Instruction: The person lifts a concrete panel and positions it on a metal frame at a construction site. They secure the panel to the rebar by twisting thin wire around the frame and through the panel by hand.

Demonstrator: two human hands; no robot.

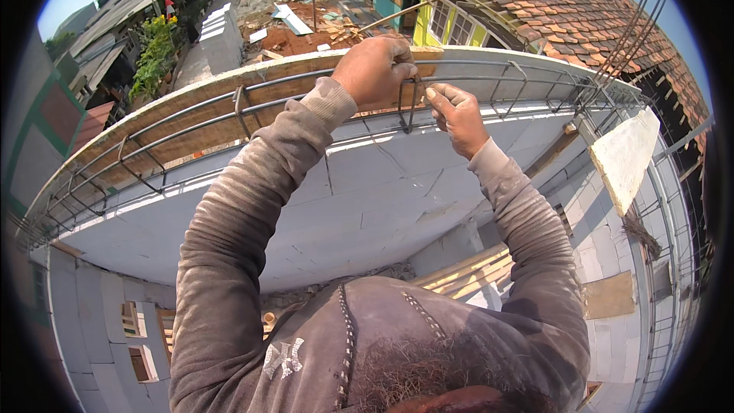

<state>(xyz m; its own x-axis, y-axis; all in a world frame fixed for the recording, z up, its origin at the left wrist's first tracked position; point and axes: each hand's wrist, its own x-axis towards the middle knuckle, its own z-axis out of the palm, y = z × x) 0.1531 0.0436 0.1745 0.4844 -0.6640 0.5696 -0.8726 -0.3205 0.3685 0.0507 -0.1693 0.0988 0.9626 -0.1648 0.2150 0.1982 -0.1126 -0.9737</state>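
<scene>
My left hand (372, 70) is closed at the top of a dark steel stirrup (412, 111), its fingertips curled; what they hold is unclear. My right hand (457, 115), just right of that stirrup, is closed in a pinch, thumb and forefinger on something small I cannot make out. Horizontal rebars (497, 78) with several stirrups run along the top of the pale block wall (382, 199), in front of a long wooden board (195, 124).
A pale panel (627, 153) and upright rebars (612, 61) stand at the right. Below lie timber slats (466, 268). Beyond the wall are rubble (283, 0), a stack of blocks (216, 38), a tiled roof (535, 0) and a plant (153, 61).
</scene>
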